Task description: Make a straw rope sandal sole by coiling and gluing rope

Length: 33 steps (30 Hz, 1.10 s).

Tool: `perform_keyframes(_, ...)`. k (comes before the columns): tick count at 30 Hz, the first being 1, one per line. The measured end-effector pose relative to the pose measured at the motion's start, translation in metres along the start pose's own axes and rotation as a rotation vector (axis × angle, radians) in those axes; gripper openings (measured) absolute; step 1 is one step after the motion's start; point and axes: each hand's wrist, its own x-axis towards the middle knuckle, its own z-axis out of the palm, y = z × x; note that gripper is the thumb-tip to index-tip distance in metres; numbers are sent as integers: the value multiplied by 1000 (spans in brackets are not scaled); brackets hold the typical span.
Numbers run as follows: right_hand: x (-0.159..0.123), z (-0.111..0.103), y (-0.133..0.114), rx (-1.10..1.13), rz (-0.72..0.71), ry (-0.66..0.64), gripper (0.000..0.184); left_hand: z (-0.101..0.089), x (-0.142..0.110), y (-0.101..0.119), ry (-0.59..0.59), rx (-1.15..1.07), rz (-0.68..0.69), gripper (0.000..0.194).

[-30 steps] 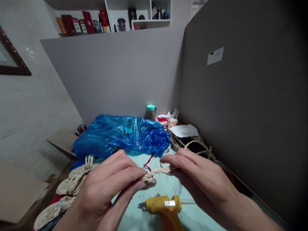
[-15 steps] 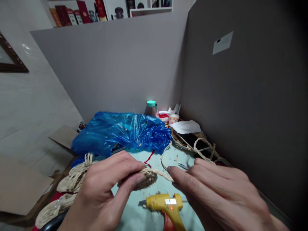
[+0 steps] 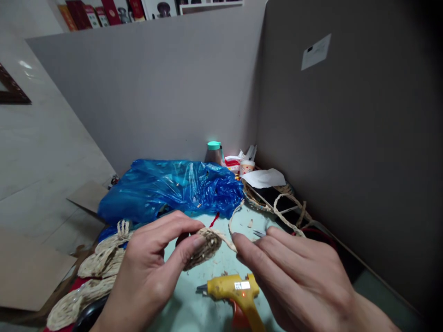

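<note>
Between the thumb and fingers of my left hand is a small coiled disc of straw rope, tilted so its flat face shows. From its top edge a strand of straw rope runs right to my right hand, whose fingers close on it. The strand loops on upward behind the fingertips. Below the hands a yellow glue gun lies on its side, nozzle to the left, a small orange light lit. A pointed metal tool shows partly behind my right fingers.
A crumpled blue plastic bag lies at the back. Several coiled straw pieces rest at the left. A basket, loose rope, a paper cup and a teal-lidded bottle stand back right, beside grey partitions.
The coiled disc has tipped up, showing more of its flat face. Both hands still hold the rope, and the whole view has shifted slightly.
</note>
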Motion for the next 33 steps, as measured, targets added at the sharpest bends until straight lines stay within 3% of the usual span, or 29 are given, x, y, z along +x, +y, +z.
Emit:
perform_keyframes(8,0,8,3,-4,35,-75,29,6,0,-2,-8,-142,-172,11)
perform_keyframes(20,-4,21,-2,75,107,-83,23,17,0,-9,-65,-457,-390,8)
perform_keyframes(33,-4,29,-9,122,216,-173,24,29,-2,-10,14,-589,-549,13)
